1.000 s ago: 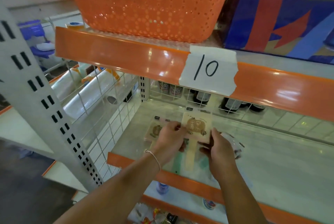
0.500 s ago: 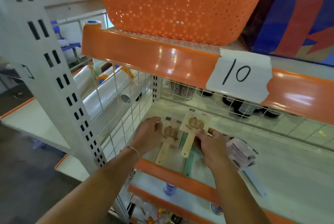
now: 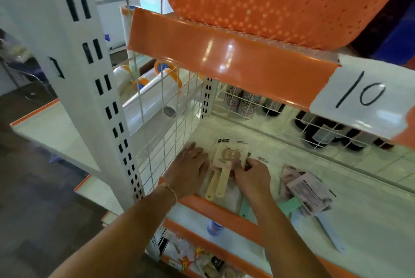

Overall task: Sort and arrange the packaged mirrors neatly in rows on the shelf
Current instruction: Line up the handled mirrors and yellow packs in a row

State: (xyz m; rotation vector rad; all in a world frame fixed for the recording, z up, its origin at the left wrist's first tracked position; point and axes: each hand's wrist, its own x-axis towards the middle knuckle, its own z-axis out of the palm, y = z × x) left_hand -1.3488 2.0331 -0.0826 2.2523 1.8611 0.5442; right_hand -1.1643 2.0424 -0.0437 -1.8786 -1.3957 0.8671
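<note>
**Mirror pack alignment at the shelf's left corner**

The top packaged mirror (image 3: pixel 229 156) lies flat on the shelf (image 3: pixel 336 228) near the wire side grille (image 3: pixel 166 143), over further packs. Its long axis runs front to back, with the cream handle (image 3: pixel 222 182) pointing toward the person. The right hand (image 3: pixel 251 176) is nearer: its fingers (image 3: pixel 235 165) pinch the pack's right edge. The left hand (image 3: pixel 190 165) rests flat, fingers straight, just left of the stack. An unsorted heap of packs (image 3: pixel 307 190) lies well apart to the right.

Compared with half a second earlier, the two cream-handled packs, previously side by side, now overlap closely.
</note>
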